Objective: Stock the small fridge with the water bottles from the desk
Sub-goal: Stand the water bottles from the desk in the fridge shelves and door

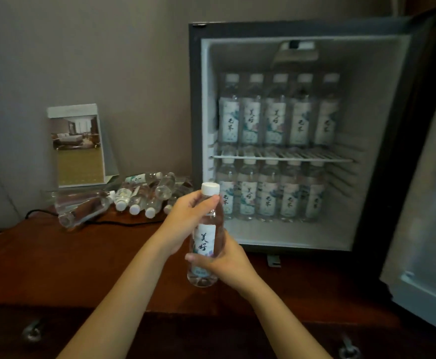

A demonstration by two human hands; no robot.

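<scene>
I hold one clear water bottle (206, 237) upright above the wooden desk (56, 265), just in front of the open small fridge (284, 136). My left hand (188, 218) grips the bottle's neck under its white cap. My right hand (224, 257) grips its lower body. Inside the fridge, a row of several labelled bottles (276, 120) stands on the wire shelf (284, 157), and another row (268, 195) stands on the floor below. Several more bottles (139, 195) lie in a heap on the desk left of the fridge.
The fridge door (424, 203) hangs open at the right. A standing brochure card (78, 146) leans at the wall behind the heap. A black cable (123, 224) runs across the desk. Drawer handles (32, 331) show at the desk's front.
</scene>
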